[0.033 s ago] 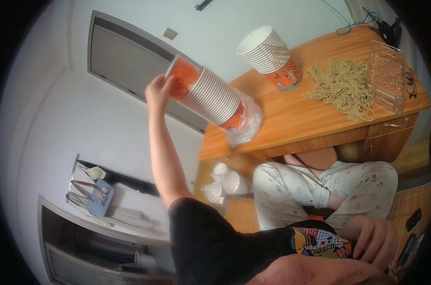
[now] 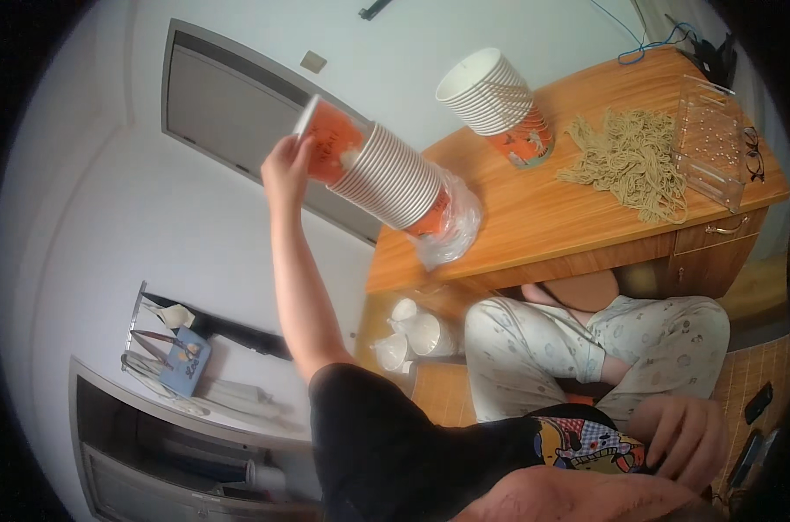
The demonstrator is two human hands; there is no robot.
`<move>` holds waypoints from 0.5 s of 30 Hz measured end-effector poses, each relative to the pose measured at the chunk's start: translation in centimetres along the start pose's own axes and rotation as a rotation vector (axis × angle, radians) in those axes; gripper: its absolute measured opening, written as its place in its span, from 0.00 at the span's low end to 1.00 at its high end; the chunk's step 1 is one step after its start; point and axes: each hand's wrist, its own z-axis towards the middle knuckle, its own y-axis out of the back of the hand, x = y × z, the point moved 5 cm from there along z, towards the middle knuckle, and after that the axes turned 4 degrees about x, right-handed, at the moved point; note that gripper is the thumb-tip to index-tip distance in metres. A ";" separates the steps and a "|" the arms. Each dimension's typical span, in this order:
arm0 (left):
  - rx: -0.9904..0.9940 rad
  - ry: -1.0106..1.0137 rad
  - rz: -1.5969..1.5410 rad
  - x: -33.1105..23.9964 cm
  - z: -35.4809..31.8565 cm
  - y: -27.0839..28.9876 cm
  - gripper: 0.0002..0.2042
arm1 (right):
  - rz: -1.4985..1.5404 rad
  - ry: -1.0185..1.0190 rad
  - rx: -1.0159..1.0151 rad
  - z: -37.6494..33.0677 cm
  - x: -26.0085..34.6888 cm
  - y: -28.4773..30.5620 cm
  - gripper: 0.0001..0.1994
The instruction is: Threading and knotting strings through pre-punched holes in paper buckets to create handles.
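My left hand (image 2: 285, 174) is raised and closed on the rim of an orange paper cup (image 2: 336, 139). The lower part of that cup still sits in the top of a tall nested stack of paper cups (image 2: 390, 178). A clear plastic bag (image 2: 456, 230) wraps the bottom of this stack, which stands at the left end of the desk. My right hand (image 2: 684, 439) rests near my lap, fingers loosely bent and apart, with nothing visible in it.
On the wooden desk (image 2: 517, 209), a second cup stack (image 2: 490, 100) stands farther back. To its right lie a heap of beige yarn (image 2: 625, 165), a clear box with small beads (image 2: 708, 143) and eyeglasses (image 2: 753, 155). White containers (image 2: 425, 333) stand below the desk.
My left hand has moved slightly up and left, drawing the orange cup a little farther out of the stack. The right hand has stayed put.
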 end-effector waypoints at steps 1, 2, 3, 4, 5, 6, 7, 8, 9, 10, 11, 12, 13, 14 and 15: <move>-0.065 -0.069 0.071 -1.0 -0.3 0.9 0.13 | -0.015 -0.049 0.024 -0.1 -0.1 0.4 0.05; -0.089 -0.119 0.011 -1.8 -0.7 1.5 0.12 | 0.056 -0.290 0.271 0.6 -0.8 0.9 0.14; -0.110 -0.167 -0.042 -2.8 -1.3 1.9 0.11 | -0.007 -0.322 0.258 0.4 -1.0 1.4 0.15; -0.135 -0.191 -0.052 -3.7 -2.0 2.5 0.10 | -0.069 -0.355 0.244 0.0 -1.5 1.9 0.16; -0.136 -0.191 -0.050 -4.8 -2.8 2.8 0.10 | -0.030 -0.361 0.225 -0.9 -2.3 2.6 0.13; -0.142 -0.198 -0.076 -5.6 -3.9 3.5 0.10 | -0.173 -0.405 0.152 -1.7 -3.1 3.1 0.11; -0.147 -0.205 -0.102 -6.3 -5.2 3.9 0.09 | -0.318 -0.449 0.078 -2.4 -3.8 3.5 0.09; -0.108 -0.250 -0.333 -9.0 -4.3 1.4 0.09 | -0.470 -0.532 0.017 -0.8 -2.4 3.2 0.07; -0.040 -0.235 -0.447 -9.0 -5.8 1.3 0.09 | -0.618 -0.595 0.029 -1.0 -3.7 3.5 0.08; 0.029 -0.219 -0.564 -9.0 -7.6 1.3 0.09 | -0.771 -0.659 0.042 -1.2 -4.8 3.8 0.09; 0.156 -0.208 -0.650 -9.6 -9.3 1.3 0.06 | -0.866 -0.731 0.014 -1.6 -5.6 3.7 0.12; 0.165 -0.185 -0.742 -8.9 -10.2 -0.7 0.05 | -0.993 -0.811 -0.029 -2.6 -6.1 4.5 0.15; 0.235 -0.222 -0.834 -8.7 -11.1 -2.7 0.04 | -1.076 -0.836 -0.073 -3.0 -6.5 5.2 0.19; 0.331 -0.257 -0.887 -10.4 -12.6 -3.9 0.05 | -1.150 -0.854 -0.115 -3.0 -6.6 5.8 0.24; 0.404 -0.255 -0.946 -10.3 -13.7 -4.6 0.06 | -1.113 -0.923 -0.117 -3.6 -6.9 6.3 0.33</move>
